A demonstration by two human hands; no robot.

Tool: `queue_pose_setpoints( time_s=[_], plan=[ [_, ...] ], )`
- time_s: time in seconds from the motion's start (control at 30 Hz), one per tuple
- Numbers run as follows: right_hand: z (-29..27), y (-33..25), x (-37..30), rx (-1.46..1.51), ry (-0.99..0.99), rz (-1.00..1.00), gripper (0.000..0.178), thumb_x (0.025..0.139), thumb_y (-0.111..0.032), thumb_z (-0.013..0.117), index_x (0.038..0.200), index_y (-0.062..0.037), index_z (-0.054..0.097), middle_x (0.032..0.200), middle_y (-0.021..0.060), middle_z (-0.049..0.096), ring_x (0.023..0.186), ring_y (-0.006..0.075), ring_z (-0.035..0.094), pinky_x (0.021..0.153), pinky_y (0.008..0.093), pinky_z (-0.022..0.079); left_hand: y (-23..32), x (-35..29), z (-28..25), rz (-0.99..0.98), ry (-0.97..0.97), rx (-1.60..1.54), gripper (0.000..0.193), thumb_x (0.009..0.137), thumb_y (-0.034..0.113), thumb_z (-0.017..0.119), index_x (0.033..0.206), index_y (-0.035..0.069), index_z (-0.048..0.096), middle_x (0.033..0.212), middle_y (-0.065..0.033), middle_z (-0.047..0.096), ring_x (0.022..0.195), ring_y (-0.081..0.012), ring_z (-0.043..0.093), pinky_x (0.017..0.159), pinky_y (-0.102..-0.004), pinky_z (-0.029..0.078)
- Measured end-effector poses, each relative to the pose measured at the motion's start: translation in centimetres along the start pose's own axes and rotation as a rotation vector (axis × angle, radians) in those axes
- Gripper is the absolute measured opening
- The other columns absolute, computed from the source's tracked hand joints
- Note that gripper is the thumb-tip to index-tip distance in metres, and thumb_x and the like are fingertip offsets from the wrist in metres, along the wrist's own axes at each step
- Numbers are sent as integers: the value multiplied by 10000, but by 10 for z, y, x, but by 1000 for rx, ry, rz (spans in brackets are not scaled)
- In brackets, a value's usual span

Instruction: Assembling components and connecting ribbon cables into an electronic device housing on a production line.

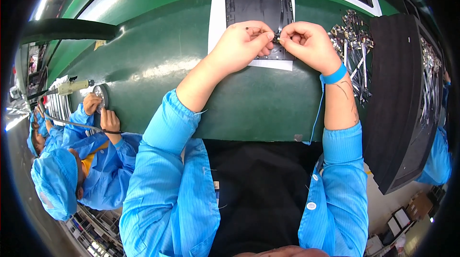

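Both of my hands meet over the lower part of a black tablet housing [256,5], which lies on a white sheet [216,22] on the green bench. My left hand [245,45] is closed in a pinch, with a thin dark wire showing by its fingers. Its fingertips grip one side of a small electronic part [276,39], dark with a gold-coloured spot. The fingers of my right hand [309,46] pinch the other side. Much of the part is hidden by the fingertips. A blue wrist strap [334,75] with a cord circles my right wrist.
A pile of small flex cables [352,48] lies right of my right hand, beside a tall black foam tray [395,94]. More housings lie on sheets at the far side. At left are a pale power screwdriver [74,86], a dark arm [72,31] and a co-worker's hands [110,120] near a round dish.
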State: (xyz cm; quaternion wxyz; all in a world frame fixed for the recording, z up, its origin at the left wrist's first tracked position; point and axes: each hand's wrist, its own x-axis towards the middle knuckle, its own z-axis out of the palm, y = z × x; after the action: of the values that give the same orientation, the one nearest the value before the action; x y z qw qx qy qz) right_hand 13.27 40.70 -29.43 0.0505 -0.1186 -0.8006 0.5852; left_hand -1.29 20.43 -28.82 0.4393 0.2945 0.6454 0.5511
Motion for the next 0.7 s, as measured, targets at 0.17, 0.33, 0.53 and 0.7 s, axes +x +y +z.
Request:
queue_pose_setpoints(
  time_s=[0.17, 0.33, 0.53, 0.7],
  plan=[
    [-4, -2, 0, 76, -78, 56, 145, 991, -111, 840, 1071, 10, 838, 902, -16, 770, 803, 33, 650, 710, 230, 537, 1, -1, -5, 10, -72, 15, 182, 1147, 159, 668, 1185, 5, 757, 942, -25, 760, 789, -77, 665, 745, -246, 568],
    [-2, -7, 0, 105, -51, 43, 134, 993, -88, 846, 1073, 19, 834, 930, -7, 782, 850, 47, 676, 752, 238, 561, 1, -1, -4, -1, -61, -17, 183, 1149, 155, 659, 1184, 7, 760, 953, -26, 766, 792, -78, 667, 739, -245, 568],
    [2, -5, 2, 97, -35, 36, 127, 997, -79, 836, 1077, 19, 826, 937, -5, 785, 857, 48, 680, 757, 237, 563, 4, 0, -5, -17, -45, 4, 194, 1145, 165, 667, 1190, 3, 764, 955, -32, 775, 783, -80, 670, 727, -243, 569],
    [6, 3, 6, 112, -10, 36, 156, 996, -103, 841, 1099, 11, 815, 925, -11, 782, 822, 41, 667, 735, 228, 549, 4, 0, -3, -24, 6, -44, 200, 1139, 168, 676, 1196, -2, 764, 957, -39, 781, 772, -79, 675, 715, -245, 576]
  ],
)
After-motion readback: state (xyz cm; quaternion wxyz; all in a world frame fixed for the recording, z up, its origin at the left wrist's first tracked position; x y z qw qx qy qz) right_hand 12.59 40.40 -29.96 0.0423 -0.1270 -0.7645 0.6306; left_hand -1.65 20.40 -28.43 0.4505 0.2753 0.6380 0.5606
